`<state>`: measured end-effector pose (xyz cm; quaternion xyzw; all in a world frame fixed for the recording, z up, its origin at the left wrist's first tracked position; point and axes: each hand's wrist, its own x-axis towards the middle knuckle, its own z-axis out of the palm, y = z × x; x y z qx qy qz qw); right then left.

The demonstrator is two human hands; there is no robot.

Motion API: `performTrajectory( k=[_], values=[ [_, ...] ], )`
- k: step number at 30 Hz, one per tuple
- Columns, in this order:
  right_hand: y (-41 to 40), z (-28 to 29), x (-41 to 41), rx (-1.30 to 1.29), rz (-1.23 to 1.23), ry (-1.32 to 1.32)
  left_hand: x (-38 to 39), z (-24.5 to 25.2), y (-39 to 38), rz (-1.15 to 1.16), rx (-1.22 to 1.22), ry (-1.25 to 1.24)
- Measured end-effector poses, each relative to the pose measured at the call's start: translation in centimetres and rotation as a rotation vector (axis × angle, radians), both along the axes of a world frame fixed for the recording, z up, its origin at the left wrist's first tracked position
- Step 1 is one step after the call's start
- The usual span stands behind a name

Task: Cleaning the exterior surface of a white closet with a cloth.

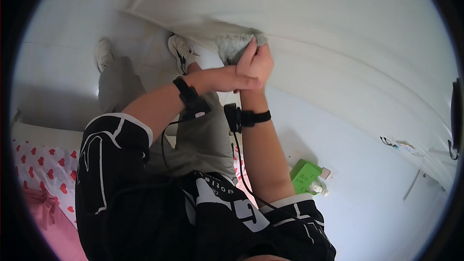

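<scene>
My right hand (261,61) reaches up to a grey, fuzzy cloth (232,47) and grips its right part. The cloth lies against a large white panel (326,36), by a low ridge. My left hand (241,79) comes in from the left and wraps around my right wrist, its thumb lying across the front. Its other fingers are largely hidden behind the wrist. Each forearm bears a black strap with a small device and a cable: the left strap (186,92) and the right strap (255,117).
On the pale surface at lower right lie a green box (303,174) bearing writing and a crumpled white item (316,187). Heart-patterned bedding (49,166) and pink fabric (54,214) are at lower left. My white shoes (181,52) stand on the tiled floor (65,61). Small items (404,146) lie far right.
</scene>
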<state>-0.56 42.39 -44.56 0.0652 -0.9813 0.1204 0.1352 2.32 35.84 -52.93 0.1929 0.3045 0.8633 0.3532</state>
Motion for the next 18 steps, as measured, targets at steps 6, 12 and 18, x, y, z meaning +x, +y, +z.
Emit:
performTrajectory(
  k=[6, 12, 18],
  values=[
    [-4.2, -0.2, -0.5, 0.107, -0.047, -0.044, 1.0, 0.3, -2.5, 0.229, -0.023, -0.014],
    [-7.6, -2.8, -3.0, 0.179, -0.078, -0.172, 0.1, -1.2, -5.7, 0.081, 0.222, -0.388],
    [-7.1, -7.6, -4.3, 0.189, -0.019, -0.369, 0.3, -2.7, -6.1, 0.127, 0.255, -0.685]
  ],
)
